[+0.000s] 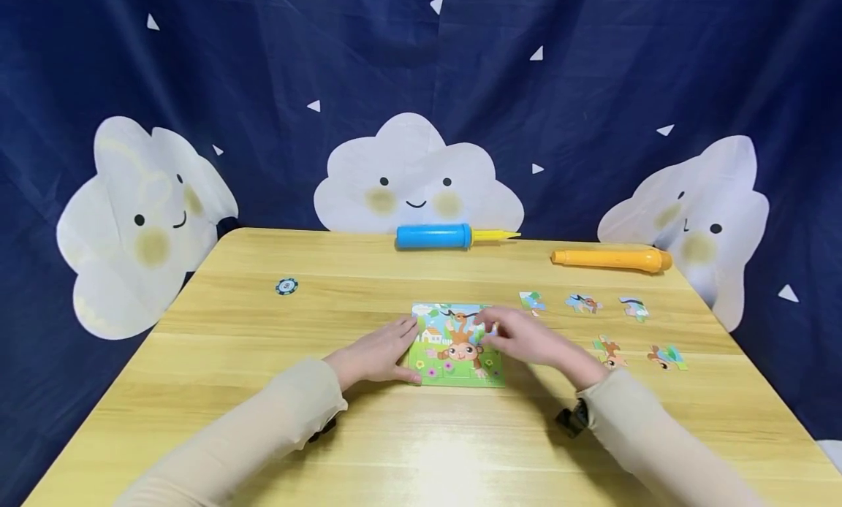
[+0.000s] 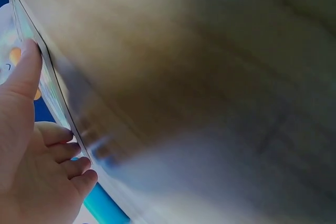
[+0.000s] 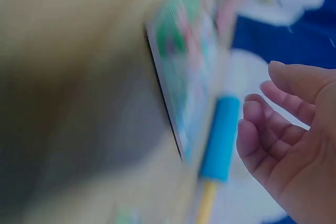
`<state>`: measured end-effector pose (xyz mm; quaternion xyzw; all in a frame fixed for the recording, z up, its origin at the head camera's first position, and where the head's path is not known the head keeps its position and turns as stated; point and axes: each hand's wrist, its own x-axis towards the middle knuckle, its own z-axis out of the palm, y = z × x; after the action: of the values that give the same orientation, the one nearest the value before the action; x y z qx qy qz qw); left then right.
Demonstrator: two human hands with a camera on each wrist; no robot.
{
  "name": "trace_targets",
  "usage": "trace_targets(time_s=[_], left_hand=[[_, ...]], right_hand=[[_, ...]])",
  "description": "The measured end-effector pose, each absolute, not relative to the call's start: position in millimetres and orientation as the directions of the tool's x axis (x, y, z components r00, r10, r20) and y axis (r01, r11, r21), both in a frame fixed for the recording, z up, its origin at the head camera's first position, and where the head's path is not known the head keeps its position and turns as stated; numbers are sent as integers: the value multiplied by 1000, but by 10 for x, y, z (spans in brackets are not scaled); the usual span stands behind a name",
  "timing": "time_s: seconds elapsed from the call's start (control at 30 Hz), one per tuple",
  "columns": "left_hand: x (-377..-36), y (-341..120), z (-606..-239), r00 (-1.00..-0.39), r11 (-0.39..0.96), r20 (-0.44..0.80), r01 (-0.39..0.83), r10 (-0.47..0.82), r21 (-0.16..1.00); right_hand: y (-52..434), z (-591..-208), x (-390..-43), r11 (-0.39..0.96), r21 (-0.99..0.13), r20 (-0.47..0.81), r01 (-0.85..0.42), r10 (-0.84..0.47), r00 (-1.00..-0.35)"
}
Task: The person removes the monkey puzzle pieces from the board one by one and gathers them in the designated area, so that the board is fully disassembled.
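Child's playroom: cloud-print backdrop (image 1: 414, 171), wooden table (image 1: 263, 390).

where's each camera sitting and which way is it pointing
Head: worn on the head, looking forward and down at the table; both sleeves, the left hand and the right hand at the puzzle show.
Left wrist: at the left hand, looking along the puzzle edge its fingers touch.
Right wrist: by the right hand, facing the blurred puzzle; curled fingers show.
Shared: head and right wrist both show the blue pump.
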<state>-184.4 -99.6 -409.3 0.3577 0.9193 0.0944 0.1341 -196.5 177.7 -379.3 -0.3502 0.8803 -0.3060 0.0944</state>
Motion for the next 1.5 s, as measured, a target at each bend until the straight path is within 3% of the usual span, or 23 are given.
trace_targets(time_s=[0.2, 0.3, 0.87, 1.3, 1.5], left_hand=[[-1857, -993, -4110, -715, 739, -197, 625, 671, 251], [-1855, -986, -4109, -714, 738, -195, 628, 673, 246], [-1849, -961, -4113, -710, 738, -206, 631, 674, 239], [-1842, -961, -4112, -708, 735, -205, 633, 676, 242], [-1841, -960, -4099, -714, 744, -214, 623, 667, 240]], right_hand=[[1338, -3975, -1923, 532, -551, -16, -643, -777, -630], [1212, -4029, -1905, 539, -502, -31, -677, -793, -608], [1083, -4151, -1885, 574, -413, -29, -707, -784, -620], [1048, -4077, -1937, 582, -534, -94, -613, -762, -641], [1053, -4080, -1913, 571, -543, -47, -616, -753, -657]])
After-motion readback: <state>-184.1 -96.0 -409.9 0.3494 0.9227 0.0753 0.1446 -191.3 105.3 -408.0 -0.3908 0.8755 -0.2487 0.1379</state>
